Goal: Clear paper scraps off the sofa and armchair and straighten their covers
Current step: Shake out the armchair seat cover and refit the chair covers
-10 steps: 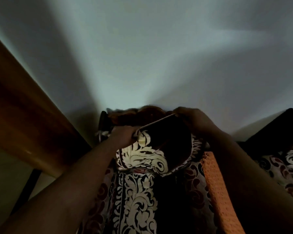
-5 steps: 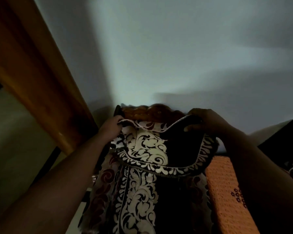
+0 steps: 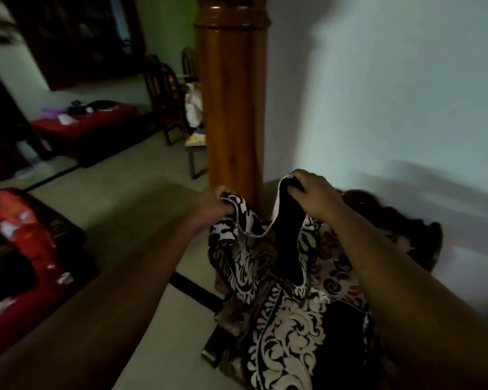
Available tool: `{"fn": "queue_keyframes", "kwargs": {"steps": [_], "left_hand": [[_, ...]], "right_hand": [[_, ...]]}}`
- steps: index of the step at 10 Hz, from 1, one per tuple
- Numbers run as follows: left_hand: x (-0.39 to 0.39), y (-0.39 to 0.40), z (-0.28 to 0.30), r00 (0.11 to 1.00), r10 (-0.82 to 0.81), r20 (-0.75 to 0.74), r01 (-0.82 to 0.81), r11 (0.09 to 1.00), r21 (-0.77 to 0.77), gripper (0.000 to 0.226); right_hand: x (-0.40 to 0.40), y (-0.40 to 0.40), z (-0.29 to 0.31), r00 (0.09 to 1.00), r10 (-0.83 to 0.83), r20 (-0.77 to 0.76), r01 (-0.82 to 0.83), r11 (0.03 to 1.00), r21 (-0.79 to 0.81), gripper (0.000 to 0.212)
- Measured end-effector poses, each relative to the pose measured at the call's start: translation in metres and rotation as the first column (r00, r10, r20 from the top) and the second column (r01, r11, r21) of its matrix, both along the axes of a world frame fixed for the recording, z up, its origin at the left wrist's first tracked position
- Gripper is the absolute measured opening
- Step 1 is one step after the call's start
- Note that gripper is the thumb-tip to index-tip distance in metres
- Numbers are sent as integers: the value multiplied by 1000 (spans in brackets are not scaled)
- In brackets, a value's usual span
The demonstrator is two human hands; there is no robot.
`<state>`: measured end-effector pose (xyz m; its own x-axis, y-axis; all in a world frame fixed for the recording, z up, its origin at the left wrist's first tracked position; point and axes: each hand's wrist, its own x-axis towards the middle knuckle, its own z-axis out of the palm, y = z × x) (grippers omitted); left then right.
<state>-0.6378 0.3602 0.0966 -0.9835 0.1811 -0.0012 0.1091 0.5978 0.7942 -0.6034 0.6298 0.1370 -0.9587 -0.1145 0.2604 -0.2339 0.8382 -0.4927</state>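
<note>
A black cover with a cream scroll pattern (image 3: 282,327) hangs between my hands, lifted off the armchair. My left hand (image 3: 212,206) grips its hemmed top edge on the left. My right hand (image 3: 313,195) grips the same edge on the right, fingers curled over the fabric. The edge sags in a loop between them. The armchair's dark carved wooden back (image 3: 400,220) shows behind my right forearm, against the wall. A floral red and cream fabric (image 3: 338,266) lies under the lifted cover. No paper scraps show on the chair.
A thick polished wooden pillar (image 3: 231,88) rises just behind the cover. A red-covered seat with several white scraps (image 3: 26,249) is at the left edge. Farther back stand a low red table (image 3: 85,122) and a dark wooden chair (image 3: 164,88). Pale floor lies between.
The view swung left and down, from wall to room. Both hands pulled the cover's top edge up and off the chair back, toward the pillar.
</note>
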Motion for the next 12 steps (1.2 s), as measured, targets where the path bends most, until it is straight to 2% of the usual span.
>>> {"fn": "queue_keyframes", "kwargs": {"steps": [1,2,3,4,5,6,7,8,9,10,11,12], "left_hand": [[42,-105,11,997,43,-68,-53,985,-161,38],[96,-210,16,984,125,-129,-172,869,-465,28],[154,-288,20,932,296,-211,-363,760,-539,34],[199,-338,8,871,460,-170,-485,756,-440,29],[240,-357,-12,848,530,11,-472,764,-440,28],[271,-359,-20,805,591,-57,-568,739,-362,23],[282,-343,-28,788,607,-100,-578,675,-458,26],[295,-330,-42,818,558,-139,-522,620,-585,39],[300,-335,-43,738,620,-267,-642,523,-561,39],[319,-338,-50,830,554,-60,-412,538,-735,31],[323,-354,-52,735,636,-235,-608,465,-644,30],[331,-345,-50,789,606,-100,-479,505,-718,28]], "right_hand": [[14,-71,9,995,63,-73,-60,997,53,19],[27,-135,16,989,84,-124,-66,987,148,17],[45,-182,23,971,49,-233,2,977,212,19],[61,-232,14,975,133,-178,-92,971,221,21],[73,-279,-15,931,256,261,-324,908,266,12],[94,-314,-34,973,184,139,-211,955,210,23],[126,-349,-56,946,276,172,-316,908,276,20],[141,-367,-71,919,338,204,-388,869,309,27],[139,-367,-80,937,330,117,-350,892,286,29],[148,-353,-87,875,364,320,-474,780,408,28],[136,-339,-87,963,242,121,-268,919,290,14],[141,-320,-91,886,326,330,-432,840,329,15]]}}
